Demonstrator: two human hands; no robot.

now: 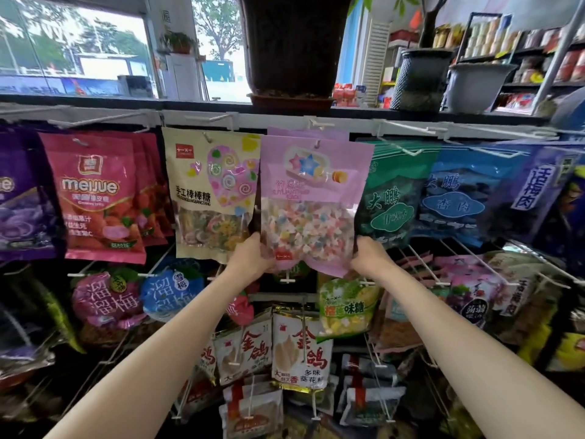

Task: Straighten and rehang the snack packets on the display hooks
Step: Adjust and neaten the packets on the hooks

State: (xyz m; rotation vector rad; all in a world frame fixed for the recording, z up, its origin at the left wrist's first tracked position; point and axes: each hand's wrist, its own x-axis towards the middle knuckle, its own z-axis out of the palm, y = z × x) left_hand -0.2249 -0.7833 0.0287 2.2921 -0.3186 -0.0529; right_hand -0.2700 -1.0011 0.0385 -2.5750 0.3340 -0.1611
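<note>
Two bare forearms are seen rising from the bottom corners of the frame toward its centre. The left hand is closed on the lower left corner of the pink candy packet, and the right hand is closed on its lower right corner, so each grip is pinching the packet's bottom edge. The packet is held with its long axis upright and lies wholly above both grips, about equally near to each. Its punched hole sits at the top edge, at the white hook under the dark shelf ledge in the upper middle; whether the wire is fully threaded cannot be told. Another pink packet is seen just behind it. On the left the packet overlaps the cream lollipop packet, and on the right it touches or overlaps the green packet, so little side room is left. More room is judged to lie toward the camera and downward, where lower rows of hooks and packets are hung.
</note>
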